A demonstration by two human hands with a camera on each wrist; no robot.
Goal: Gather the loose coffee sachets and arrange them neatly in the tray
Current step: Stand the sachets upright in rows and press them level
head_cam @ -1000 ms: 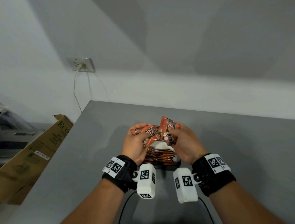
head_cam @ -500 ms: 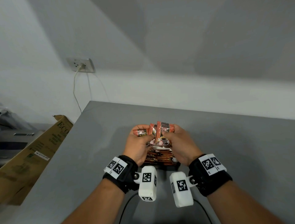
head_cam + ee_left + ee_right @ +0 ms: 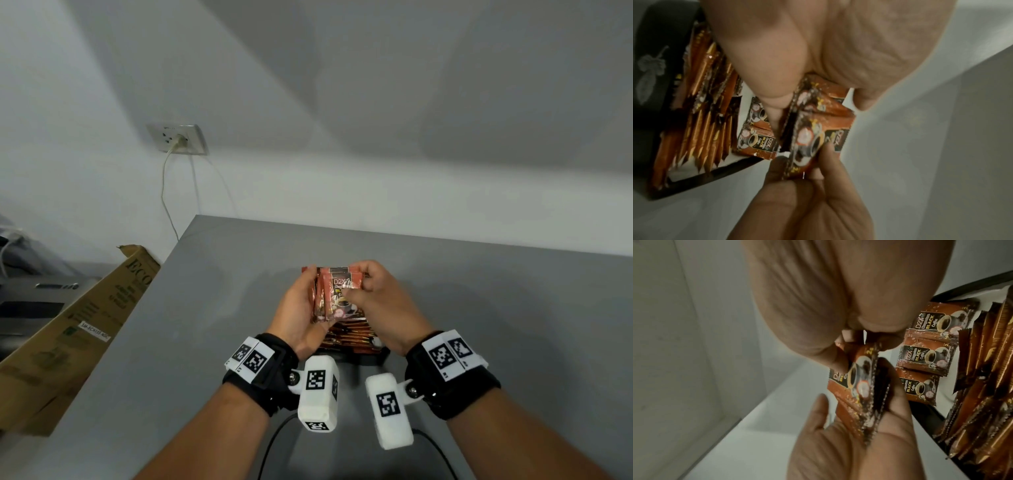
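Note:
Both hands hold one small stack of orange-brown coffee sachets (image 3: 337,294) upright just above the black tray (image 3: 383,356) on the grey table. My left hand (image 3: 310,291) grips the stack's left side, and my right hand (image 3: 359,287) pinches its top right corner. In the left wrist view the held sachets (image 3: 818,129) sit between thumb and fingers. The tray (image 3: 653,81) holds a row of long stick sachets (image 3: 701,113) and a few flat sachets (image 3: 756,141). The right wrist view shows the held stack (image 3: 859,386) beside three flat sachets (image 3: 927,356) lying in the tray.
An open cardboard box (image 3: 68,325) leans by the table's left edge. A wall socket (image 3: 178,138) with a cable hangs behind it. Bare grey table (image 3: 513,308) lies right of the tray, and black cables (image 3: 274,445) run near the front edge.
The sachets were fanned apart between the two hands. Now the hands have come together and squared them into one upright stack over the tray.

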